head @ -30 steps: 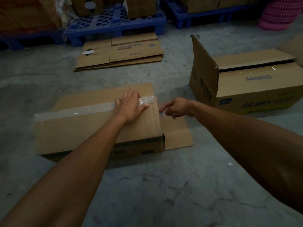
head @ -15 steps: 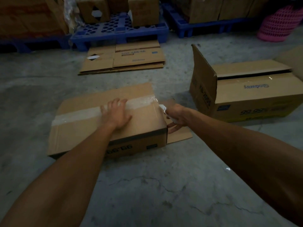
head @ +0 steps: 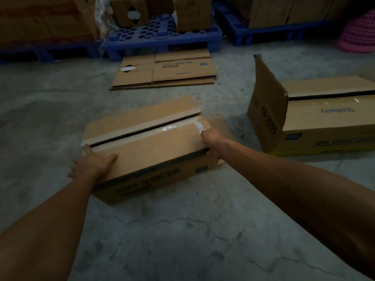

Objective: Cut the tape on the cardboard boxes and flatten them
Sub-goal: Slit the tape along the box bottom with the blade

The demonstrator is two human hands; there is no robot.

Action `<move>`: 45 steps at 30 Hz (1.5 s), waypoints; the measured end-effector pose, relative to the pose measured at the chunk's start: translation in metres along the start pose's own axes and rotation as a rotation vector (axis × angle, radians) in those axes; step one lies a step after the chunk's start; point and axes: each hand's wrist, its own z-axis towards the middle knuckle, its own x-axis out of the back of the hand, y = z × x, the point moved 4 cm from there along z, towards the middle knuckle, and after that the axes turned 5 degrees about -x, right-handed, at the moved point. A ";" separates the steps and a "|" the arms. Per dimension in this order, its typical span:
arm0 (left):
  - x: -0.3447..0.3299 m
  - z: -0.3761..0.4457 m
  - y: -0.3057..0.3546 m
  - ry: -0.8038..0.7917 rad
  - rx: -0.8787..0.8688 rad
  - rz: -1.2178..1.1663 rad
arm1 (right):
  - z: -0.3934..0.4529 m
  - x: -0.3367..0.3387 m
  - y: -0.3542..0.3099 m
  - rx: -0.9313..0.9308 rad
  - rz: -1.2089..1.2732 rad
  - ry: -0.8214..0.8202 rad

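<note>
Left hand (head: 93, 163) now at box (head: 154, 149) end (right hand (head: 212, 141): blade (head: 199, 126), perhaps)

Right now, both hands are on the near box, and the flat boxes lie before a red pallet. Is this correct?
No: the pallet is blue, not red; the head view shows it. The flat boxes do lie before it.

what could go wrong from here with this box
The right hand holds a small white cutter while bracing the box, so the blade could slip and nick that hand. The left hand grips only the far end, and clear tape clings to the near flap, which may resist folding.
</note>
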 end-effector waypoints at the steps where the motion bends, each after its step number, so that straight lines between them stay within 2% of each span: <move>1: 0.000 0.007 0.000 0.020 -0.007 -0.025 | 0.004 0.004 -0.006 0.064 -0.055 0.069; 3: 0.001 0.005 0.008 -0.022 -0.038 -0.089 | 0.010 0.012 -0.014 0.149 -0.132 0.149; 4: -0.003 0.005 0.011 -0.093 -0.041 -0.151 | 0.010 0.013 -0.017 0.169 -0.146 0.153; 7: -0.019 -0.022 0.025 -0.479 -0.032 -0.321 | 0.011 0.005 -0.022 0.159 -0.170 0.165; 8: -0.024 -0.027 0.030 -0.524 -0.034 -0.348 | 0.010 0.001 -0.022 0.131 -0.162 0.179; 9: -0.026 -0.027 0.036 -0.484 -0.040 -0.400 | 0.008 -0.002 -0.023 0.096 -0.126 0.193; 11: -0.024 -0.017 0.042 -0.187 -0.022 -0.413 | 0.008 -0.009 -0.021 0.022 -0.051 0.175; 13: -0.013 -0.008 0.051 0.088 -0.067 -0.288 | 0.010 -0.016 -0.017 -0.044 -0.028 0.142; 14: -0.009 -0.001 0.057 0.138 -0.118 -0.239 | 0.011 -0.022 -0.014 -0.071 0.020 0.104; 17: -0.005 0.018 0.075 0.041 -0.254 -0.090 | 0.014 -0.043 -0.010 -0.042 0.122 -0.021; 20: -0.027 0.032 0.082 -0.146 -0.323 0.028 | 0.011 -0.045 -0.002 -0.068 0.146 0.061; 22: -0.038 0.028 0.082 -0.204 -0.375 0.120 | 0.017 -0.046 0.003 -0.062 0.150 0.084; 26: -0.025 0.027 0.081 -0.139 -0.395 0.285 | 0.023 -0.041 0.003 0.045 0.204 0.068; 30: -0.017 0.021 0.075 -0.079 -0.402 0.397 | 0.027 -0.030 -0.010 0.232 0.203 0.088; 32: -0.014 0.020 0.068 -0.046 -0.392 0.407 | 0.026 -0.028 -0.017 0.236 0.223 0.062; 35: -0.010 0.021 0.057 -0.032 -0.337 0.384 | 0.019 -0.037 -0.021 0.162 0.143 -0.098; 37: -0.007 0.019 0.056 -0.082 -0.275 0.285 | 0.013 -0.044 -0.017 0.077 0.049 -0.194; 39: -0.005 0.014 0.059 -0.165 -0.217 0.176 | 0.010 -0.048 -0.013 0.062 -0.008 -0.207; 41: -0.003 0.005 0.066 -0.296 -0.209 0.102 | 0.018 -0.045 -0.013 0.121 -0.087 -0.130; 45: -0.026 -0.055 0.089 -0.713 -0.147 -0.263 | 0.040 -0.009 -0.008 0.167 -0.393 0.081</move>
